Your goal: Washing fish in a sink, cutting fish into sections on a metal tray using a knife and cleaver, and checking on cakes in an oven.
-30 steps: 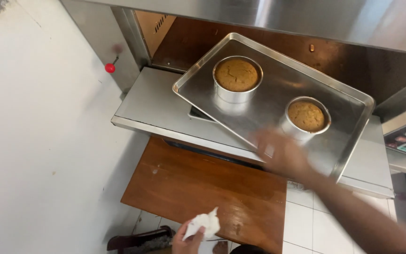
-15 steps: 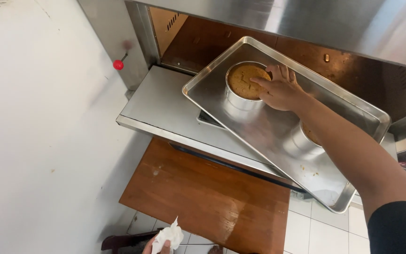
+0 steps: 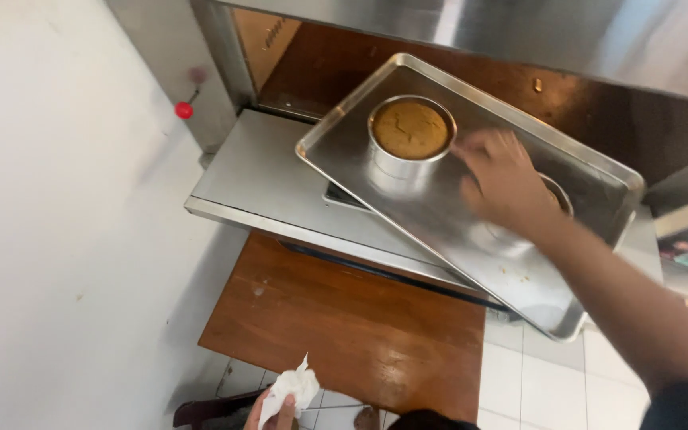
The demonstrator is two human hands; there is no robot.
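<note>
Steel gleams across the baking tray (image 3: pixel 439 231), which lies skewed on the open oven door (image 3: pixel 280 191), its near right corner jutting out past the door's edge over the tiled floor (image 3: pixel 535 382). On the tray's far left part stands a round cake tin (image 3: pixel 410 139) filled with a browned cake. The right hand (image 3: pixel 507 183) hovers just right of that tin, fingers loosely spread and blurred; whether the fingertips touch the tin cannot be told. A second tin (image 3: pixel 559 195) sits to the right on the tray, mostly hidden behind that hand. Below the door is a brown wooden tabletop (image 3: pixel 344 334). At the near edge of the view the left hand (image 3: pixel 272 414) pinches a crumpled white tissue (image 3: pixel 292 390). A red knob (image 3: pixel 184 110) shows on the oven's left side, beside the white wall (image 3: pixel 57 223).
</note>
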